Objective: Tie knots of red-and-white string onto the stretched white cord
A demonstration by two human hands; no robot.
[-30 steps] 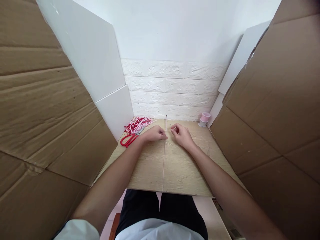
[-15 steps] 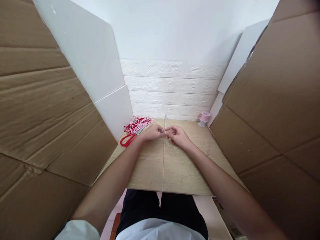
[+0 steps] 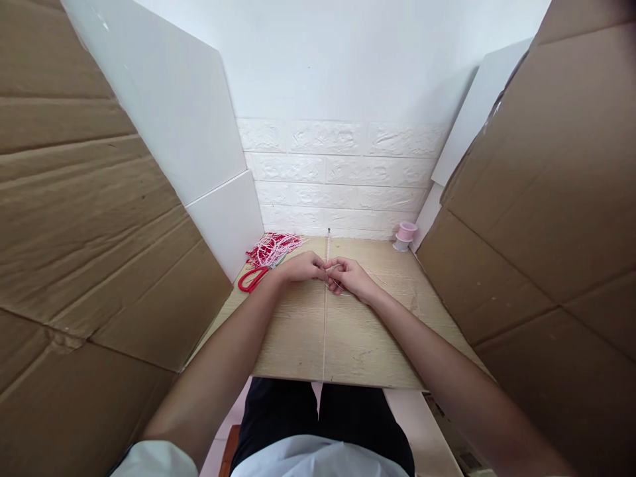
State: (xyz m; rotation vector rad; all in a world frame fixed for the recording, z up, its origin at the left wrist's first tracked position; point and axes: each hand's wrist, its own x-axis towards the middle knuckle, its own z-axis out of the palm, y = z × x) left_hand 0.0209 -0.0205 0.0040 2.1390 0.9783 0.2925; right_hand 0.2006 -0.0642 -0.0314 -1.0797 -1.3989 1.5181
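A light cord (image 3: 324, 338) runs down the middle of the wooden table, from a small dark fixing (image 3: 328, 230) at the wall to the front edge. Its far stretch is a pale pink-white braided length (image 3: 328, 246). My left hand (image 3: 307, 266) is closed in a pinch on the cord from the left. From the right, my right hand (image 3: 346, 275) meets it, thumb and forefinger pinched on thin thread at the cord. The two hands' fingertips almost touch. Loose strands of thin thread (image 3: 392, 275) trail over the table right of my hand.
Red-handled scissors (image 3: 253, 279) lie at the left beside a heap of red and pink-white cords (image 3: 274, 250). Two stacked spools (image 3: 406, 232), the upper one pink, stand at the back right. Cardboard walls (image 3: 556, 199) flank both sides; a white brick-patterned wall (image 3: 342, 169) closes the back.
Both hands have come slightly nearer to me. My right hand's fingers have curled and closed in against my left fingertips at the cord.
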